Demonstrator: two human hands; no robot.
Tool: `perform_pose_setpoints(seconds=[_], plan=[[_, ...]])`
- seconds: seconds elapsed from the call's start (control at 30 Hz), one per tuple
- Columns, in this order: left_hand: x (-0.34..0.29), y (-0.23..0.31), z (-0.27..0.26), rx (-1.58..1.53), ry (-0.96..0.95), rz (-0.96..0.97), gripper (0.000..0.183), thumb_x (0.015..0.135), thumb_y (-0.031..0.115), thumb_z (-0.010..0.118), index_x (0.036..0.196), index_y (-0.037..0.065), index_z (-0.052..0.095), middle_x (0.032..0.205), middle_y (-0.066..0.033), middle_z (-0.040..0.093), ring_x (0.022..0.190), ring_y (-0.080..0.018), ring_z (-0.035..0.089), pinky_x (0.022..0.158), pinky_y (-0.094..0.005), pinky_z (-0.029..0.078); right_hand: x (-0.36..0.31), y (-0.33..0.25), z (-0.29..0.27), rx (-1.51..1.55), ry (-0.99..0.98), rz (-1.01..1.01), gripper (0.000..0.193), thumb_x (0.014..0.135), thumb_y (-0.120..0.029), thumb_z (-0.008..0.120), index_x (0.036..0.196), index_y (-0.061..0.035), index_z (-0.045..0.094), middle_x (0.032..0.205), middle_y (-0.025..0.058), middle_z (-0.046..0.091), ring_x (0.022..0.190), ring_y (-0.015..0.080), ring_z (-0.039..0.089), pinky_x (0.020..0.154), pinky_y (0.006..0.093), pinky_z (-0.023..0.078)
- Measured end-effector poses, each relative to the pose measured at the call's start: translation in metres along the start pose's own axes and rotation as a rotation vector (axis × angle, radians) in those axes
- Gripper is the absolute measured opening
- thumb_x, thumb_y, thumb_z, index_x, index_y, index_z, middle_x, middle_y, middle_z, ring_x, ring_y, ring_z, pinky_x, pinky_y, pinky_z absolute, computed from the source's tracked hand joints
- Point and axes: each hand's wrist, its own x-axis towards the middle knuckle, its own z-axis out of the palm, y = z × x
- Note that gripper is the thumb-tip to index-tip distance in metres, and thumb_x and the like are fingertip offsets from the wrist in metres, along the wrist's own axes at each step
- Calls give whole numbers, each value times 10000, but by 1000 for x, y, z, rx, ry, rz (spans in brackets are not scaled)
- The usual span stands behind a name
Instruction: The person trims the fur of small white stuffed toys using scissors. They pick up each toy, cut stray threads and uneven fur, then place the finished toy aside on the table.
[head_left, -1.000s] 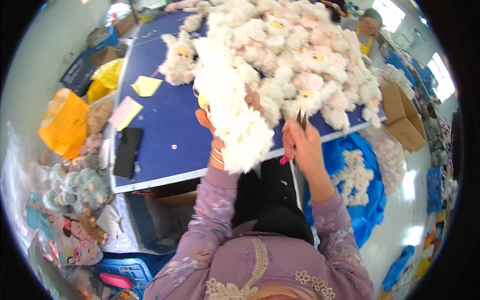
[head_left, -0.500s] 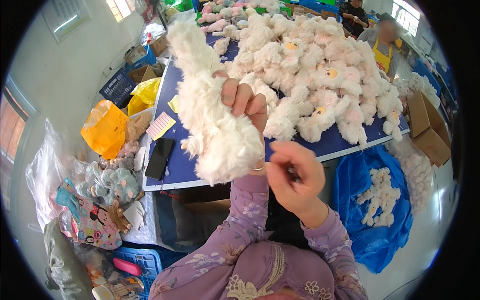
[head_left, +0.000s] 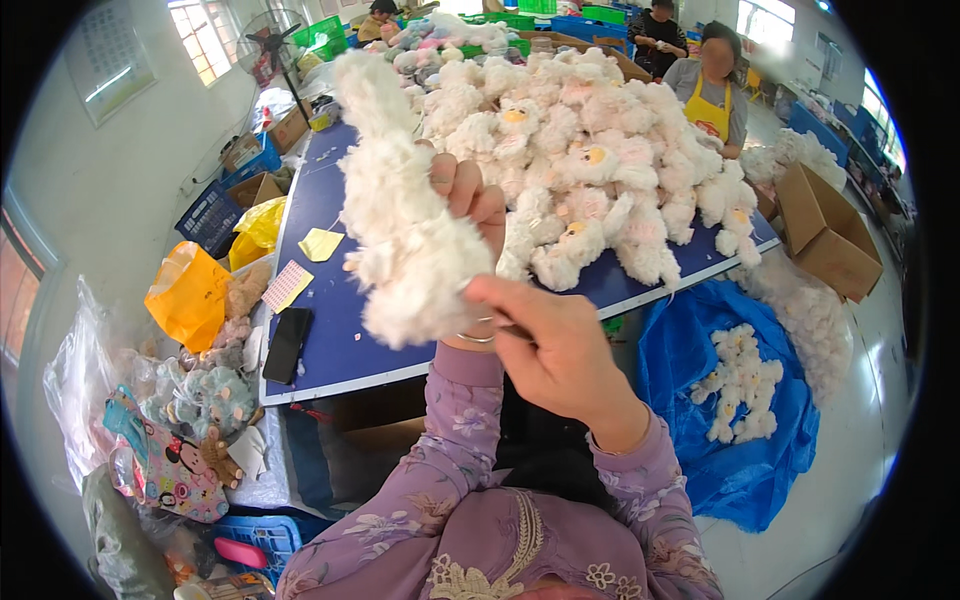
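A fluffy white plush toy [head_left: 405,225] hangs upright in front of me, long and shaggy, above the blue table. My left hand [head_left: 470,200] grips it from behind, fingers wrapped round its right side. My right hand [head_left: 560,345] is closed, with its fingertips against the lower right end of the plush. A small dark, thin thing shows between those fingers, too hidden to name. Beyond the hands, a large heap of similar white plush toys [head_left: 590,160] covers much of the blue table [head_left: 330,345], some showing yellowish face patches.
A black phone [head_left: 288,345], a pink-and-white label sheet [head_left: 287,286] and a yellow paper [head_left: 321,244] lie at the table's left. A blue bag [head_left: 665,400] holding white plush stands at right, below a cardboard box [head_left: 825,230]. A person in a yellow apron [head_left: 708,110] is across the table.
My right hand has moved left and up, so its fingertips meet the plush. The left hand still holds the toy. The view has shifted, showing more of the room's far side.
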Motion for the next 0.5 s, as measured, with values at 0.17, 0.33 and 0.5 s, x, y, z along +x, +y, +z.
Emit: perform_pose_setpoints(seconds=[0.17,0.33,0.5], plan=[[-2,-19,-1,102,-19,-6,302,916,337,533,1104,103,501,928,-18,479,776,-136,374,636,-276,312,-13,-4,-16,49,172,81,322,858,46,522,1163,-27,596,795,85,643,598,144,594,549,265,463],[-4,-27,-2,33,9,-18,403,890,430,545,1129,109,501,942,-23,474,783,-148,371,650,-295,324,-27,-2,-24,129,405,134,282,887,23,504,1147,-29,603,816,111,657,531,124,527,504,252,420],[-13,-23,3,112,96,-57,500,899,448,538,1245,93,475,995,-34,516,823,-149,443,705,-307,397,-28,-1,-19,231,400,56,283,922,-2,493,1190,-4,581,838,103,655,581,88,532,524,227,410]])
